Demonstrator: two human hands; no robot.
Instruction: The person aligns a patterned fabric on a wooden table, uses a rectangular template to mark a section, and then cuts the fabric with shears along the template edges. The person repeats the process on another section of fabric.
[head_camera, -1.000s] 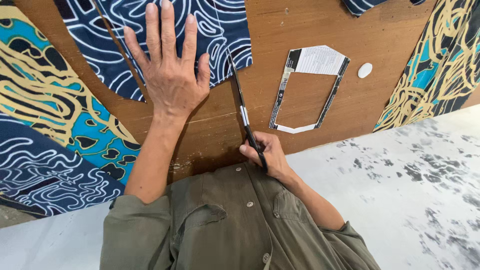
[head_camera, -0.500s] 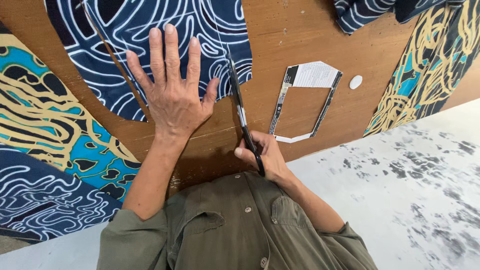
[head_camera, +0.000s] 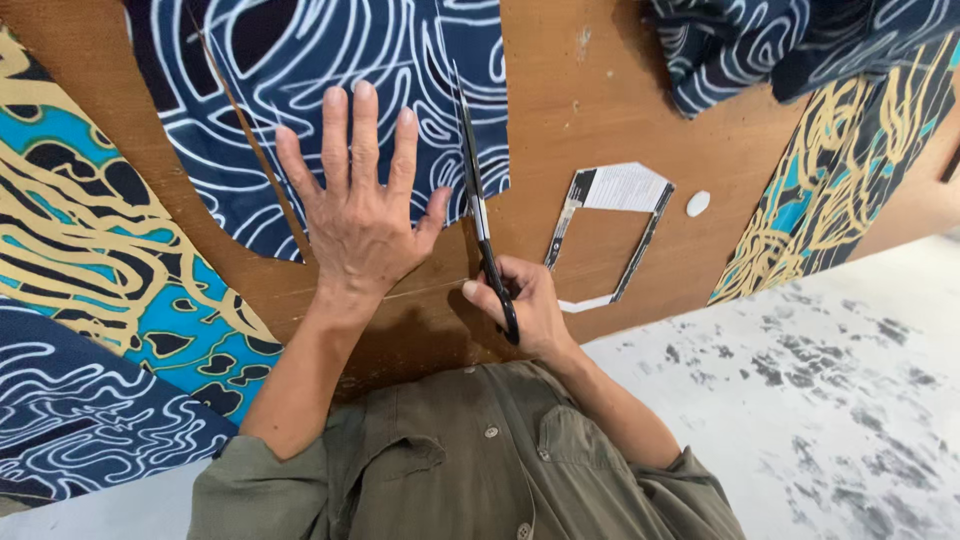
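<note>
Cutting step: left hand (head_camera: 358, 225) lay spread flat on fabric (head_camera: 400, 90); right hand (head_camera: 525, 310) gripped scissors (head_camera: 480, 215) (blades along the edge); the next snip called for taut cloth.

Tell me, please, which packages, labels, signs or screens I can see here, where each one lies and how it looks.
Printed paper template: on the brown wooden table, right of the right hand holding the scissors; an angular frame with an open middle, white with fine grey print, dark along the left strip.
No packages, signs or screens show.
</note>
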